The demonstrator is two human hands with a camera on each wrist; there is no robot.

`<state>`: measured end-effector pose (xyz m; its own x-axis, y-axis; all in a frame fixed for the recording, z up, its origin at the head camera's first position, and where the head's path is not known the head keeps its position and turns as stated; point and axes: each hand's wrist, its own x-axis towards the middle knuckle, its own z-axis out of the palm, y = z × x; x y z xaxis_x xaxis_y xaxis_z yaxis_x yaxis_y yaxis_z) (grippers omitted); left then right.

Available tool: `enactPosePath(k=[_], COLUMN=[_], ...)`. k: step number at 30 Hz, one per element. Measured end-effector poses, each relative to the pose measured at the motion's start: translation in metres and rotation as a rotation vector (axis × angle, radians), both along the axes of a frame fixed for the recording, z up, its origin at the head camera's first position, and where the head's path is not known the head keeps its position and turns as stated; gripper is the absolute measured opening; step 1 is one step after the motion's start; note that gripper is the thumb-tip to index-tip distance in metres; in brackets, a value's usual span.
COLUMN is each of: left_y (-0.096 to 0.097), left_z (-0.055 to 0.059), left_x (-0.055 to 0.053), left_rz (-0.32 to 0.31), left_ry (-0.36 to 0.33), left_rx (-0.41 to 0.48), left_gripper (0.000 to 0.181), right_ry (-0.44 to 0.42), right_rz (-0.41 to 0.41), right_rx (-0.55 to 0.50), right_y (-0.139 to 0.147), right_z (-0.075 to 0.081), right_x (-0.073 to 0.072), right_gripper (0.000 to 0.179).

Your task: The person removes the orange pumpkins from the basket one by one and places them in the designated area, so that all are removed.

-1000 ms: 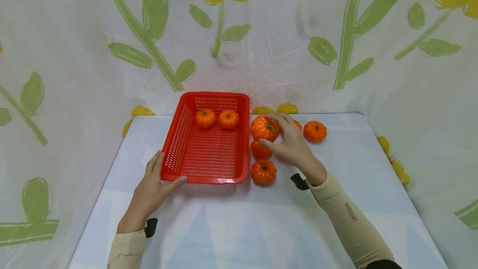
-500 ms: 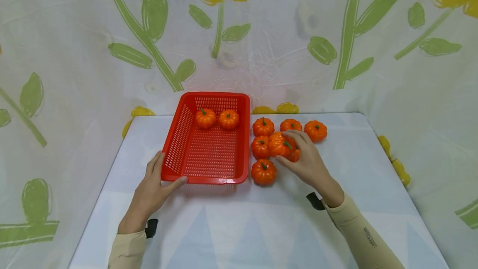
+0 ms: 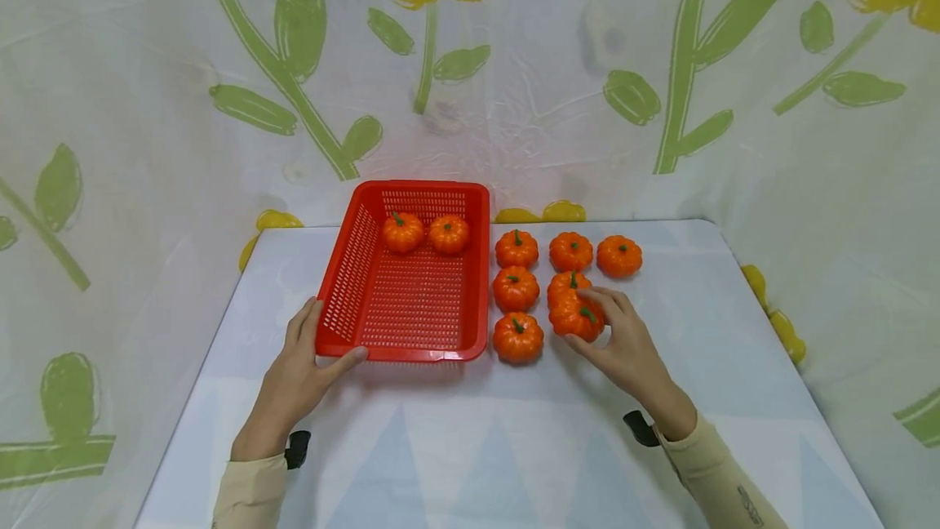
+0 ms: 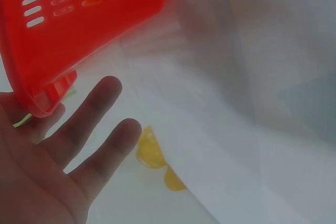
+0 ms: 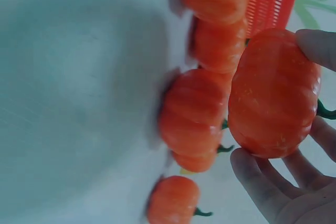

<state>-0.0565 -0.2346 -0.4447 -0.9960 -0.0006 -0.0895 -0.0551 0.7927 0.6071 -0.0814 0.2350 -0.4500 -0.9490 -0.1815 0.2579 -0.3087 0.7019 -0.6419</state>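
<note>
My right hand [image 3: 624,353] holds a small orange pumpkin [image 3: 573,319] with a green stem, thumb and fingers on opposite sides of it. In the right wrist view, this pumpkin [image 5: 274,95] is up off the table, in front of the others. A red perforated plastic basket [image 3: 470,349] stands left of centre with two pumpkins [image 3: 403,233] at its far end. At the basket's near left corner rests my left hand [image 3: 286,382], thumb along the front rim and fingers at the side. The left wrist view shows its fingers [image 4: 107,148] straight and spread.
Right of the basket, a column of pumpkins [image 3: 516,290] stands close to its wall. Another pumpkin [image 3: 567,285] is partly covered by the held one. Two more pumpkins [image 3: 619,256] stand near the far edge of the white table [image 3: 455,447], before a flower-patterned cloth [image 3: 543,129].
My right hand has taken a pumpkin from beside the basket's far right side and moved it right and toward me, uncovering the pumpkins behind. My left hand and the basket have stayed put.
</note>
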Motion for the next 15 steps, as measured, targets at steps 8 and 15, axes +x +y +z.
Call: enactPosePath(k=[8, 15], left_y=[0.0, 0.0], left_z=[0.0, 0.0], left_x=[0.0, 0.0], left_rz=[-0.003, -0.008], left_ry=[0.009, 0.006], left_rx=[0.0, 0.011], left_gripper=[0.114, 0.114], right_ry=[-0.02, -0.06], right_rz=[-0.012, -0.022], right_rx=[0.006, 0.015], right_y=[0.001, 0.0], right_z=[-0.023, -0.032], right_x=[0.006, 0.008], right_gripper=[0.068, 0.069])
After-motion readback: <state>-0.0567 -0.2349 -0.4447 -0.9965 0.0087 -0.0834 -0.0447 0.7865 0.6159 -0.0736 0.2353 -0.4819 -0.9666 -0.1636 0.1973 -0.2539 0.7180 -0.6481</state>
